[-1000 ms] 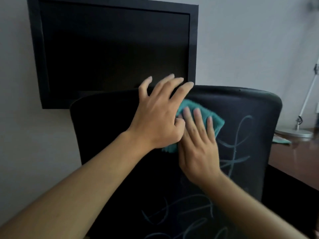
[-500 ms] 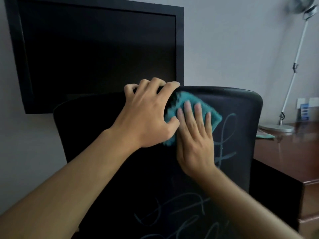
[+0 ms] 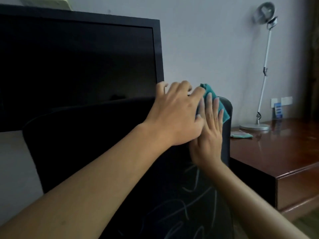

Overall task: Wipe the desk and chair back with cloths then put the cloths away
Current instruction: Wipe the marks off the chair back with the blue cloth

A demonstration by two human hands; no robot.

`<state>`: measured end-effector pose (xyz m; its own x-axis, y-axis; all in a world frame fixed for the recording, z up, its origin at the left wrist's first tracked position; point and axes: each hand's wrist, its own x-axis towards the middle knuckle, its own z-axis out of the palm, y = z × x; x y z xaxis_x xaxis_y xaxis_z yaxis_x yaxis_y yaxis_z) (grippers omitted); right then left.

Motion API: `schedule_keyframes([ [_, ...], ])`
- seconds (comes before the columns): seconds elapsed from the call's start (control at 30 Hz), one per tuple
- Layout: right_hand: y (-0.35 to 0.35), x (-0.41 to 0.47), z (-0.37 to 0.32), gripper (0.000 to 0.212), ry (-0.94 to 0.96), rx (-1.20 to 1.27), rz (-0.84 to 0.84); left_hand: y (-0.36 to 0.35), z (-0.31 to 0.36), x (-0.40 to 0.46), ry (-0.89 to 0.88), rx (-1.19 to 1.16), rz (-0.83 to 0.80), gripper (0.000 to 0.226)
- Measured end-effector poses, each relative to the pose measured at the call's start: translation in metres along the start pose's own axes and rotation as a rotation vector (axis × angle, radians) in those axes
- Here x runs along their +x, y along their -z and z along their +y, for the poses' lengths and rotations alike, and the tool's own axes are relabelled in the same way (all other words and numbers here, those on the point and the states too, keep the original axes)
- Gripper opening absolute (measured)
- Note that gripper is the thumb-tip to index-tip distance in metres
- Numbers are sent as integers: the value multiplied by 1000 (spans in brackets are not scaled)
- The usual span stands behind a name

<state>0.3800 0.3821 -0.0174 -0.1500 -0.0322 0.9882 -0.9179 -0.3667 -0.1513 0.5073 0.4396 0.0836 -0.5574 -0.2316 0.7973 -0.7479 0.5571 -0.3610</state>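
You are wiping the chair back (image 3: 103, 152) now. Your right hand (image 3: 209, 135) presses the teal cloth (image 3: 274, 116) flat on the top right corner, fingers straight and close together. Your left hand (image 3: 174, 116) rests on the top edge, fingers spread and bent. White scribbles (image 3: 186, 204) lower down look unwiped, so slide the cloth down next. Another cloth (image 3: 241, 135) lies on the desk (image 3: 284, 152).
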Motion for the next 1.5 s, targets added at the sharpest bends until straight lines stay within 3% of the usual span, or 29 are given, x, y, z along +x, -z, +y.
schedule_keyframes([
  [0.1,-12,-63,-3,50,-175,18,-36,-20,35,34,-62,-62,-155,46],
  [0.2,-11,-135,-8,51,-148,-56,-141,-37,49,47,-97,46,-248,54],
  [0.3,-5,-113,8,50,-76,-71,-164,-45,44,47,-94,97,-206,54],
  [0.4,1,-43,18,53,-188,8,-40,-47,45,46,-96,97,-176,52],
  [0.5,0,-17,31,57,-179,28,39,-48,47,46,-91,116,-145,47],
  [0.73,1,-156,28,52,-327,-92,-91,-49,43,46,-114,112,-161,59],
  [1.0,19,4,49,61,-233,78,-33,-54,45,41,-99,152,-77,58],
  [1.1,14,-41,52,54,-161,7,-62,-56,41,39,-133,145,-50,57],
  [1.27,15,-204,44,50,91,-194,-325,-48,30,20,-212,133,-48,55],
  [1.37,14,-168,44,50,137,-212,-342,-35,25,-2,-227,50,40,47],
  [1.5,2,-76,34,59,135,-182,-223,-40,26,-55,-258,-140,29,33],
])
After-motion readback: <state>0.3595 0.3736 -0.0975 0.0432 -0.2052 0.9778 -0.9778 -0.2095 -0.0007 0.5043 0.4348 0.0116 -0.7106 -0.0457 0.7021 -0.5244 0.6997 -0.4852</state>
